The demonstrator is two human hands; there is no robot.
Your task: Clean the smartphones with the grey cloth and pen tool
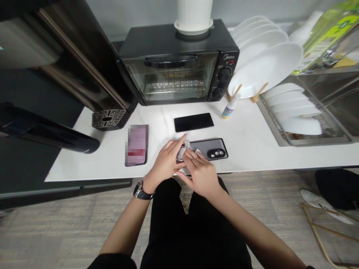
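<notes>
Covering one crumpled white wipe (pixel 181 154) near the front edge of the worktop (pixel 244 136): right hand (pixel 199 170), fingers together; left hand (pixel 167 158), curved; grip of either indeterminable. Beneath, partly hidden: one black-rimmed grey phone case (pixel 202 145). Behind: one black phone (pixel 193 122), one black toaster oven (pixel 165 43). Left: one lilac-screened phone (pixel 138 144).

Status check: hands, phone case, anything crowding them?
Left hand and right hand over left part of phone case, what looks like white tissue beneath. Case flat on white counter. Black phone just beyond, apart from it.
</notes>
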